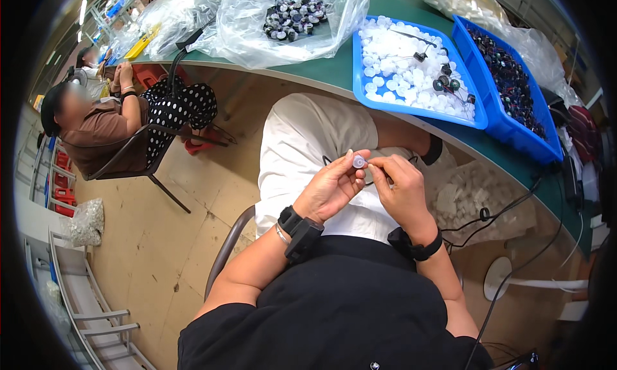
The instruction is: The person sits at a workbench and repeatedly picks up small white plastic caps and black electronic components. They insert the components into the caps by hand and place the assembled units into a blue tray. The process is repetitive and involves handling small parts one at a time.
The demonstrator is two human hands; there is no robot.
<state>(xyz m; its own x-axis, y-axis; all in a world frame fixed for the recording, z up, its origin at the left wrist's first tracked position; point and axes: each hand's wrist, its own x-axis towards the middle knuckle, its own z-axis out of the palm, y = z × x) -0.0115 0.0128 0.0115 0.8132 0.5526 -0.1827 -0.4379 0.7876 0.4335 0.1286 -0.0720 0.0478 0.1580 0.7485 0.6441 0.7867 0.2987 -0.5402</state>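
Hands meet above the white-trousered lap (315,126). Left hand (334,187) pinches a small pale round piece (359,161), probably steadying it; right hand (400,180) has fingertips at its edge, grip unclear. Blue tray (418,115) of white caps (371,88) on desk (321,74), likely for reach.

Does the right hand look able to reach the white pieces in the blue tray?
Probably yes: the white pieces lie in an open tray and nothing visible blocks the right hand, though it is busy at a small round piece.
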